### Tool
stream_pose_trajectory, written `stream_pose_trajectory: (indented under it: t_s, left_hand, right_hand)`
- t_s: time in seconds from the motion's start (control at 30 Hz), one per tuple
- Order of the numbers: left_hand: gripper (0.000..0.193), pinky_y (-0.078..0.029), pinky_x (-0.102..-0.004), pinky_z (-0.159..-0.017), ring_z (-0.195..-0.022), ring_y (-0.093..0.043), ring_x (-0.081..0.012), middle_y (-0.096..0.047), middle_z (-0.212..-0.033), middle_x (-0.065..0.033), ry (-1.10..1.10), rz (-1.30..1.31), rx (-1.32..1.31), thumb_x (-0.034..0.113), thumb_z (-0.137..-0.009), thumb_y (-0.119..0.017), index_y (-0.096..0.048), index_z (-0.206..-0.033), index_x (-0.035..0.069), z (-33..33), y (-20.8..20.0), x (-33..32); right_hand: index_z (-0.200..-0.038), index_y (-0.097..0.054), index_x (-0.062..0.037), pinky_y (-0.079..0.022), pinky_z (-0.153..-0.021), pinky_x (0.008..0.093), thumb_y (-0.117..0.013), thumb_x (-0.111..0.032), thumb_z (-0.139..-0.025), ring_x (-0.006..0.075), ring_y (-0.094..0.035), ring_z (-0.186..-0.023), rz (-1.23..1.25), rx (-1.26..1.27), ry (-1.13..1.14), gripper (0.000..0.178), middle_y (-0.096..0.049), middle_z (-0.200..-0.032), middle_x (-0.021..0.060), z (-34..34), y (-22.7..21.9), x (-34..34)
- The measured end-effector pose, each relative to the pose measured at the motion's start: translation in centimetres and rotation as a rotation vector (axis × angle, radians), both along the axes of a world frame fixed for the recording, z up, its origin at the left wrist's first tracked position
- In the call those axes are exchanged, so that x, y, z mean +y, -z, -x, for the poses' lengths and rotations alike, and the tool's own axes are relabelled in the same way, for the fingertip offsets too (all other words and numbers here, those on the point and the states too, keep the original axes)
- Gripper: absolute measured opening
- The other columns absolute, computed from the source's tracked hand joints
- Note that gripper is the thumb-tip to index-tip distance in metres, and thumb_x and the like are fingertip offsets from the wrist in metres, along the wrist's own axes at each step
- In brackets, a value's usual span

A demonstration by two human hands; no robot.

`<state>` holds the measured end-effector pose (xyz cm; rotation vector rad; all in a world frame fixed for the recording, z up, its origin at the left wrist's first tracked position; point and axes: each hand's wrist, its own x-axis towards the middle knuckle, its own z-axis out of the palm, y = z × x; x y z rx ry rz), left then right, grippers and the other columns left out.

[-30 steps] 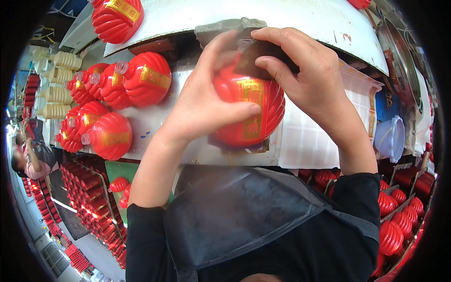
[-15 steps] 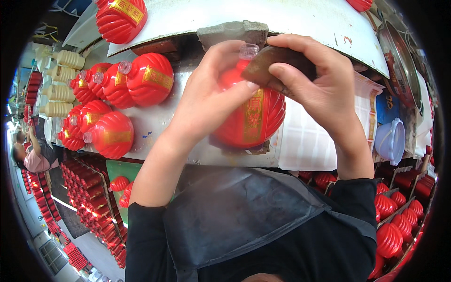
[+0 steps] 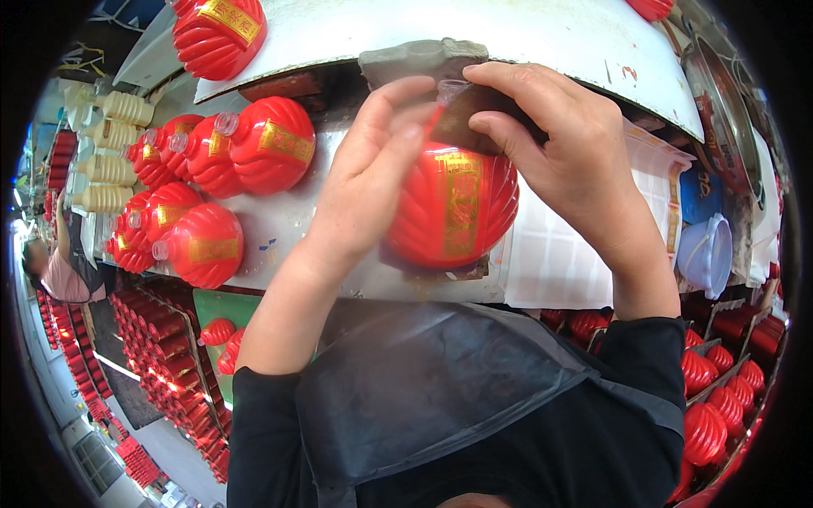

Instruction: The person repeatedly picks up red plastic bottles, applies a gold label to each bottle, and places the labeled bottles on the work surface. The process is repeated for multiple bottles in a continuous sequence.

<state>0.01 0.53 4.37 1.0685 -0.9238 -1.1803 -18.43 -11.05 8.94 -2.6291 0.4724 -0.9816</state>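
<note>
A round red bottle (image 3: 495, 207) with swirled ribs stands in front of me, a gold label (image 3: 460, 199) upright on its side. My right hand (image 3: 567, 131) pinches a dark, flat, thin-edged piece (image 3: 461, 123), like a scraper, between thumb and fingers. This piece lies across the bottle's shoulder, just below its clear neck (image 3: 452, 88), and hides part of it. My left hand (image 3: 364, 165) is at the bottle's left shoulder, thumb and fingers apart and somewhat blurred. Whether its fingertips touch the bottle cannot be made out.
Several similar labelled red bottles (image 3: 275, 148) stand to the left. A sheet of labels (image 3: 555, 245) lies right of the bottle, near a pale blue bucket (image 3: 705, 254). Behind is a raised white board (image 3: 542, 38). A co-worker (image 3: 68, 271) is at far left.
My left hand has drawn back from the label toward the left, its thumb rising, so the label shows more fully. My right hand has shifted slightly left with the dark piece.
</note>
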Motion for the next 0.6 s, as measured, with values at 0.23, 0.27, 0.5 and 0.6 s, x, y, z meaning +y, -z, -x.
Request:
stream_pose_trajectory:
  t_s: [0.23, 0.27, 0.5, 0.6]
  left_hand:
    - [0.058, -0.051, -0.0329, -0.109, -0.124, -0.064, -0.0178, -0.068, -0.134, -0.0133, -0.031, -0.039, -0.416, 0.007, -0.101, -0.069, -0.043, -0.152, 0.0, 0.3, -0.8, -0.7]
    - [0.06, -0.051, -0.0324, -0.108, -0.123, -0.064, -0.0174, -0.069, -0.132, -0.0128, -0.031, -0.046, -0.488, 0.006, -0.099, -0.072, -0.043, -0.151, 0.0, 0.1, -0.6, -1.3]
    - [0.033, -0.054, -0.0273, -0.093, -0.106, -0.065, -0.0105, -0.069, -0.119, -0.0082, -0.128, -0.237, -0.281, 0.022, -0.112, -0.057, -0.054, -0.137, 0.001, -1.6, 1.5, -3.1]
    - [0.03, -0.053, -0.0264, -0.092, -0.105, -0.064, -0.009, -0.067, -0.118, -0.0056, -0.157, -0.16, -0.319, 0.025, -0.115, -0.052, -0.057, -0.132, 0.001, -1.8, 2.5, -3.0]
  right_hand:
    - [-0.121, -0.074, -0.0022, -0.062, -0.08, 0.0353, -0.084, -0.002, -0.084, 0.0298, -0.077, -0.093, 0.162, -0.057, -0.031, 0.038, -0.078, -0.107, 0.0142, 0.2, 1.1, -0.9]
    - [-0.12, -0.075, -0.0028, -0.063, -0.08, 0.0339, -0.084, 0.001, -0.083, 0.0274, -0.078, -0.093, 0.166, -0.077, -0.036, 0.038, -0.079, -0.106, 0.0128, 0.3, 1.3, -1.2]
    - [-0.093, -0.075, -0.0058, -0.063, -0.082, 0.0376, -0.082, 0.007, -0.073, 0.0287, -0.079, -0.095, 0.08, -0.101, -0.197, 0.025, -0.08, -0.1, 0.0115, 2.8, 3.8, 1.8]
    - [-0.095, -0.076, -0.0069, -0.064, -0.08, 0.0389, -0.081, 0.006, -0.074, 0.0285, -0.079, -0.093, 0.098, -0.096, -0.355, 0.025, -0.079, -0.097, 0.0109, 4.4, 4.4, 5.1]
